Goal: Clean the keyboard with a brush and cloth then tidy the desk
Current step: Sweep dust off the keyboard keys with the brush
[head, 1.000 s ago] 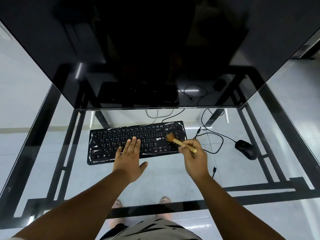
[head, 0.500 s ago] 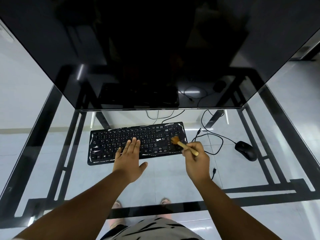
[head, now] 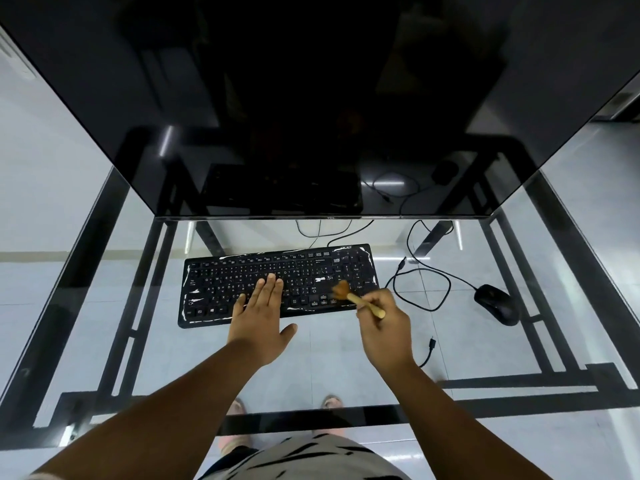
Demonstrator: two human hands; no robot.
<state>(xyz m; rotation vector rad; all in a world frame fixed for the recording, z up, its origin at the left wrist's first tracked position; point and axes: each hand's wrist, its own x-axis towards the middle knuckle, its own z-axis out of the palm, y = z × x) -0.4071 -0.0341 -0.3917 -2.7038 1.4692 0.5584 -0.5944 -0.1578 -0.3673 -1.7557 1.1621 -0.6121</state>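
Forearms reach forward over the glass surface [head: 346, 348]. Left hand [head: 259, 317] lies flat, fingers straight and together, on the keyboard [head: 242, 271]. Right hand [head: 384, 323] pinches the brush [head: 360, 299], bristles on the keyboard's right keys. Farther right sits a mouse [head: 497, 304].

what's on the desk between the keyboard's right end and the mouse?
In the head view, a looped black cable lies on the glass desk between the keyboard and the mouse. Nothing else lies there.
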